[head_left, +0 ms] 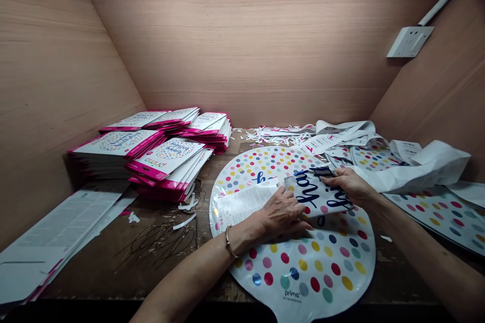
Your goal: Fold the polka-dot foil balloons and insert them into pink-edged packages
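Note:
A folded foil balloon (316,189) with dark blue lettering lies over a flat, round foil balloon (310,267) printed with coloured dots. My right hand (346,185) pinches the folded one at its upper right edge, thumb on top. At its left edge, my left hand (284,212) has curled fingers closed on the foil, the fingertips partly hidden. A printed white paper leaflet (246,204) lies on the flat balloon, partly under my left wrist, which wears a bangle (229,243).
Stacks of pink-and-white printed packets (166,156) stand at the back left. Printed card sheets (56,237) lie at the left edge. More dotted balloons (443,212) and a long white paper strip (428,166) lie at right. Paper scraps (280,135) line the back wall; black threads (162,242) lie in front.

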Tool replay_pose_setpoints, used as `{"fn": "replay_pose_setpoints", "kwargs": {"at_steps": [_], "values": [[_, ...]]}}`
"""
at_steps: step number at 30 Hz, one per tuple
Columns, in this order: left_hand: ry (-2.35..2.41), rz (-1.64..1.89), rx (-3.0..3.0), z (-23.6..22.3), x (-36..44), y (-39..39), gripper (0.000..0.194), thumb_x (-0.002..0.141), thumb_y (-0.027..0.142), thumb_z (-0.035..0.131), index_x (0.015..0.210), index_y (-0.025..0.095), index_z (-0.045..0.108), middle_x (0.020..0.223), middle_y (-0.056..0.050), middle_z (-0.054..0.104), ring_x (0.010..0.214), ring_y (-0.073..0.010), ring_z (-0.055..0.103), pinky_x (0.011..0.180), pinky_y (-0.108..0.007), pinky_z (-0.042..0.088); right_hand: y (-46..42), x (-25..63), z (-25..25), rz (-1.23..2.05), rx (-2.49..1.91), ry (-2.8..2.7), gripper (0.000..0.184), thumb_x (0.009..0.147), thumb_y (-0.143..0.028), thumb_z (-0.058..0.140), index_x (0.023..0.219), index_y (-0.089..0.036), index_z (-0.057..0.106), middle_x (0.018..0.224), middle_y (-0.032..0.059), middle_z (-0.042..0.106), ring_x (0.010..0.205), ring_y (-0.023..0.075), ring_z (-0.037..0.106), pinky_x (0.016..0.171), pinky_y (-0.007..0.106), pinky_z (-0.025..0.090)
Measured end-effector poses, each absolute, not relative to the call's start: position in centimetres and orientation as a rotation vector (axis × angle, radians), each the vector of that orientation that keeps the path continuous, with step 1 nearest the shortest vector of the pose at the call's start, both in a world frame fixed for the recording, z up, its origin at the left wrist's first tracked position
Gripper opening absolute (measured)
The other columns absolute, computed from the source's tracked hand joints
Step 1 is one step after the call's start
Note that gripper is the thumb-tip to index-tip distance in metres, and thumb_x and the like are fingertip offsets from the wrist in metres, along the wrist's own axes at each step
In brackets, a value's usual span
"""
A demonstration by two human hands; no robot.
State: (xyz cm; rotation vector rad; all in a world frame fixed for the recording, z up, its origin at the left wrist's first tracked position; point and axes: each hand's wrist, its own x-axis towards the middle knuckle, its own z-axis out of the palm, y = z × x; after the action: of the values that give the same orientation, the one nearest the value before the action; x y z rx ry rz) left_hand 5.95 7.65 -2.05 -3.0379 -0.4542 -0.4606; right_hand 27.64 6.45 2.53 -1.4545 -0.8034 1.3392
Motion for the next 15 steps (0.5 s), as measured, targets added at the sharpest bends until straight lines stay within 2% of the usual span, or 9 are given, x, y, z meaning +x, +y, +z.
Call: {"fn": "replay_pose_setpoints", "kwargs": {"at_steps": [5, 10, 15], "values": [[-0.346, -0.570, -3.008, -2.3, 6.0, 7.1, 0.051, 0.087, 0.061, 0.035, 0.080, 0.016, 0.057, 0.070, -0.004, 0.054, 0.068, -0.0173, 0.046, 0.067, -0.033, 0.033, 7.5, 26.9, 2.5, 1.361, -1.558, -0.901, 0.012, 0.054, -0.008, 0.070, 0.065, -0.010, 0.066, 0.051, 0.0019, 0.064, 0.043, 0.0121, 0.056, 0.042, 0.020, 0.043], [-0.256, -0.609, -3.002, -2.7, 6.1, 7.1, 0.049, 0.090, 0.056, 0.035, 0.070, 0.017, 0.055, 0.070, -0.004, 0.054, 0.068, -0.0167, 0.045, 0.065, -0.032, 0.032, 8.0, 26.3, 2.6, 1.306, -1.629, -0.932, 0.013, 0.054, -0.007, 0.065, 0.066, -0.010, 0.066, 0.051, 0.0022, 0.064, 0.042, 0.0141, 0.056, 0.039, 0.021, 0.042], [-0.297, -0.575, -3.042, -2.4, 6.0, 6.6, 0.048, 0.092, 0.053, 0.033, 0.071, 0.016, 0.056, 0.071, -0.005, 0.057, 0.071, -0.0174, 0.048, 0.067, -0.032, 0.036, 7.0, 26.2, 1.5, 1.226, -1.605, -0.987, 0.010, 0.053, -0.006, 0.069, 0.060, -0.012, 0.064, 0.047, -0.0018, 0.061, 0.039, 0.0097, 0.051, 0.035, 0.016, 0.036]]}}
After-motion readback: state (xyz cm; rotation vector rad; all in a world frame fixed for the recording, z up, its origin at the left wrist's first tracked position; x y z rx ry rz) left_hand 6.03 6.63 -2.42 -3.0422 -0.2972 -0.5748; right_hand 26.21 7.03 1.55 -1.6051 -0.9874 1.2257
